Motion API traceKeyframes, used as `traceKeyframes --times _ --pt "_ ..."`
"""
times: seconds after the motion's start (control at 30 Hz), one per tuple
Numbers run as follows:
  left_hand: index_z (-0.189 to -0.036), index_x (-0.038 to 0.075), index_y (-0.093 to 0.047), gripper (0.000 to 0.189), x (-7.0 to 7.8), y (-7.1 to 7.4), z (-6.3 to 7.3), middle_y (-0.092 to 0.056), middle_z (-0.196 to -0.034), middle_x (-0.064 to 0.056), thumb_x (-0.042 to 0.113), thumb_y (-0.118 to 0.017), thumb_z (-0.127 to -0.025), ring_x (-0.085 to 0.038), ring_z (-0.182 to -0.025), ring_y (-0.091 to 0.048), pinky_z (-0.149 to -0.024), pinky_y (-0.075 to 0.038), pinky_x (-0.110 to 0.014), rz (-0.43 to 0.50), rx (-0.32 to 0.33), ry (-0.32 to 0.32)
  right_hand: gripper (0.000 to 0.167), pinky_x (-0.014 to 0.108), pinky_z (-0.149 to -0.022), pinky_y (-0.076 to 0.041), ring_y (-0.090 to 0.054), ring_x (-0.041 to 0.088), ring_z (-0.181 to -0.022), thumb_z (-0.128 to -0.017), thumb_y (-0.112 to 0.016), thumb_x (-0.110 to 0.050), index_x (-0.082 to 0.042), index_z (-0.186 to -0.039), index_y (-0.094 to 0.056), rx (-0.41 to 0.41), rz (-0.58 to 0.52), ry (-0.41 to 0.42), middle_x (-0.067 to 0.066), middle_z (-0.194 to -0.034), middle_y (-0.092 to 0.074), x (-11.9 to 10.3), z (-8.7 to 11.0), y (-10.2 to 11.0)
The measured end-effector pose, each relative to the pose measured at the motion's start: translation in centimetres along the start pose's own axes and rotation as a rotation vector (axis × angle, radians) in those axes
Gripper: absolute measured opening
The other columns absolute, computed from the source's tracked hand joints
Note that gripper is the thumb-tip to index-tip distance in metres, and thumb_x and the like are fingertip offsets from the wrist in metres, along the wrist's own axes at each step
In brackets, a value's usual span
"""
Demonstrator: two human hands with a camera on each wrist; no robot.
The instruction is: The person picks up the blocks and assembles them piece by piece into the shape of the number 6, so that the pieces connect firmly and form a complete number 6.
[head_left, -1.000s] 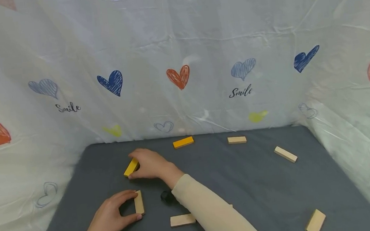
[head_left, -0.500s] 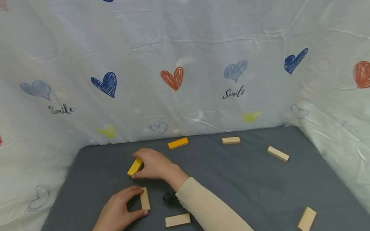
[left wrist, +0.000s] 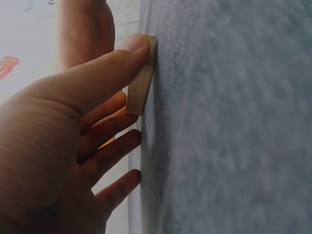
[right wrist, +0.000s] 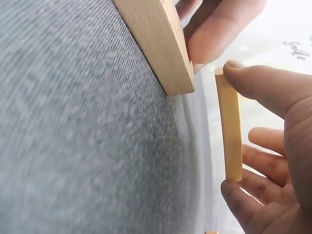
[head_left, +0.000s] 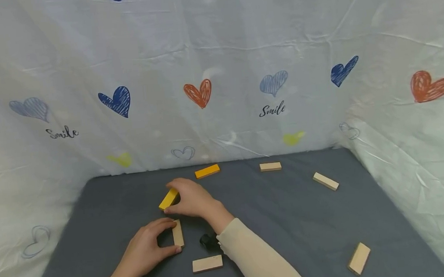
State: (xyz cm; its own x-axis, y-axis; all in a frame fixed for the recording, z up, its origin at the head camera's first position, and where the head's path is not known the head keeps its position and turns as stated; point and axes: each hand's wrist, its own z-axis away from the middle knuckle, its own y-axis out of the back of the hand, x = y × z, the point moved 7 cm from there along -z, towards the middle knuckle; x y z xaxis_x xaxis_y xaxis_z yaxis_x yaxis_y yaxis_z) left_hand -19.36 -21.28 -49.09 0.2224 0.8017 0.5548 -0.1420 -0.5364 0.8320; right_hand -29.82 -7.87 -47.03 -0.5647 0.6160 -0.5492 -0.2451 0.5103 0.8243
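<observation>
My left hand (head_left: 144,248) grips a plain wooden block (head_left: 178,233) across its two ends, thumb at the near end and a finger at the far end. In the left wrist view that block (left wrist: 140,90) stands right at the grey surface. Just beyond it, my right hand (head_left: 191,198) holds a yellow block (head_left: 168,199), likewise by its ends. From the right wrist, the yellow block (right wrist: 229,129) appears raised off the cloth, with the plain block (right wrist: 158,46) close by. Part of the yellow block is hidden by my right fingers in the head view.
Another plain block (head_left: 207,264) lies near my right sleeve. At the back edge rest a second yellow block (head_left: 207,171) and a plain one (head_left: 270,167). Further plain blocks lie right (head_left: 326,181) and front right (head_left: 359,259). A small black object (head_left: 208,241) shows beside the sleeve.
Both hands have shifted right over the table with their blocks, the left one also slightly away from me. The head view has turned a little to the right. Both grips are unchanged.
</observation>
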Motion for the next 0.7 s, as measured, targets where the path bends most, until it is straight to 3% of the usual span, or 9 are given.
traceKeyframes --times 0.7 --pt "-0.140 0.019 -0.076 0.067 0.5 -0.9 -1.5 -0.066 -0.150 -0.007 0.047 -0.097 -0.083 -0.041 -0.139 -0.060 -0.111 -0.049 -0.069 0.018 -0.019 -0.062 0.076 0.035 -0.120 -0.049 -0.056 0.017 -0.143 -0.093 -0.089 -0.045 -0.016 -0.157 -0.061 0.088 -0.038 -0.115 -0.002 -0.158 -0.058 2.0 2.8 1.7"
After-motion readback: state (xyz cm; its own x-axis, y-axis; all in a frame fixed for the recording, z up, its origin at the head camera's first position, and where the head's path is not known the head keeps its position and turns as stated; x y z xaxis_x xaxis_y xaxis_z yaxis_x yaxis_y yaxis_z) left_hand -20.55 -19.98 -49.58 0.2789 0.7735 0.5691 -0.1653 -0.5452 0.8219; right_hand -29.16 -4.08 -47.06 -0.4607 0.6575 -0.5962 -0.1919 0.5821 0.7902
